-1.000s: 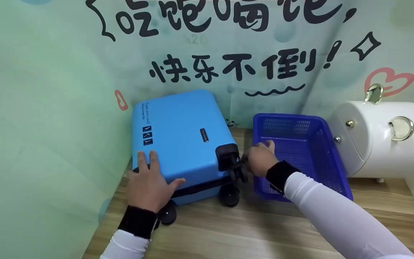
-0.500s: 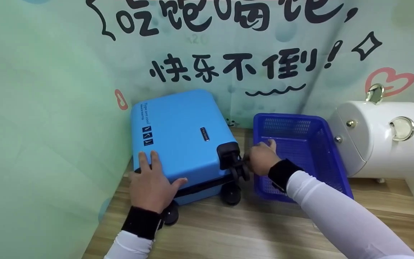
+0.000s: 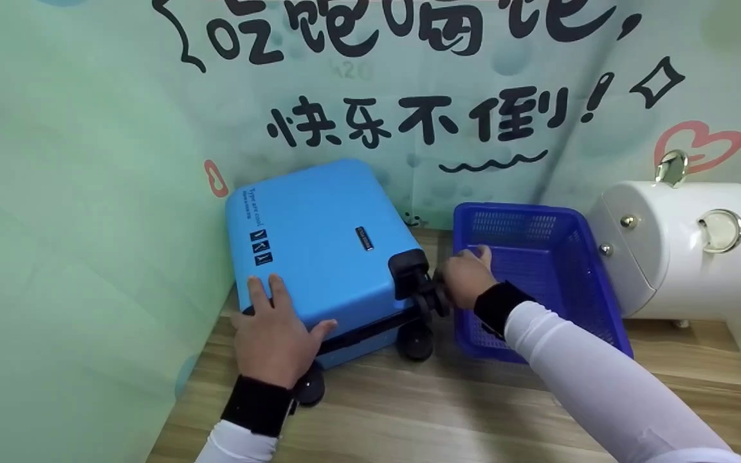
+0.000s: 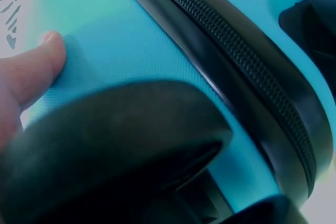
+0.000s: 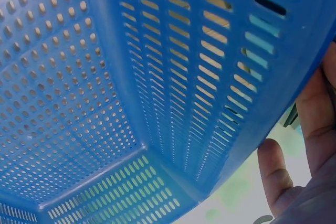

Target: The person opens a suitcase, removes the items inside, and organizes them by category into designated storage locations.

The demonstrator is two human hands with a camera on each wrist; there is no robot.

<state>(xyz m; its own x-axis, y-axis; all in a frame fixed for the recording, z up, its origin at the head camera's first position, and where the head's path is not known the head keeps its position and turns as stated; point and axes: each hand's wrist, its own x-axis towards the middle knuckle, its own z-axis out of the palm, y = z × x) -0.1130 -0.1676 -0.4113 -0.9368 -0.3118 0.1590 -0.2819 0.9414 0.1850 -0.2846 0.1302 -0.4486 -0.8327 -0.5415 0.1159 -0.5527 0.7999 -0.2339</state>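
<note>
A bright blue suitcase [image 3: 312, 238] lies flat against the back and left walls, its lettered face up. My left hand [image 3: 274, 341] rests on its near-left corner, fingers spread and thumb out to the side. In the left wrist view the thumb [image 4: 39, 64] lies against the blue shell beside a black zipper [image 4: 247, 66], and a dark wheel fills the foreground. At the near-right corner my right hand [image 3: 467, 276] is right beside a black caster wheel [image 3: 431, 299], thumb raised; its fingertips are hidden, so I cannot tell whether they grip the wheel.
A blue plastic basket [image 3: 608, 321] stands right of the suitcase, with my right hand overlapping its left rim. Beyond it sits a white rounded case [image 3: 698, 257] with gold knobs. A printed cloth [image 3: 370, 180] covers the back wall. Wood-grain surface [image 3: 422, 411] lies in front.
The suitcase has turned slightly: its near wheels have shifted right and its left edge has swung left. My left hand has moved a little right with it; my right hand has barely moved.
</note>
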